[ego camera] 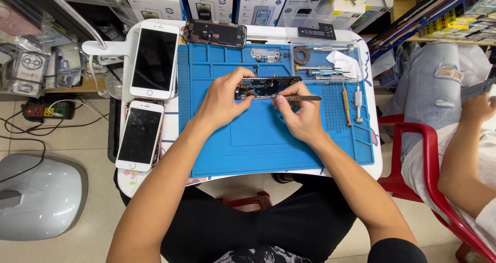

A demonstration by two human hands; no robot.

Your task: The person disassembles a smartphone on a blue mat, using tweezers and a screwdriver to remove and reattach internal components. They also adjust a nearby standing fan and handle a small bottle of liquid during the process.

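1. Both bare forearms reach forward from the lower edge and converge toward the middle.
2. The left hand lies palm down, its fingers curled into a steadying grip, thumb forward.
3. The right hand is knuckles up, its fingers pinched together.
4. The two hands sit just beside each other, thumbs nearly touching.

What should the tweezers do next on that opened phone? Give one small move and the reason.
Probably lower the tweezers tip into the opened phone and pick at a small part. The right hand holds them level at the phone's edge, while the left hand steadies the body on the blue mat.
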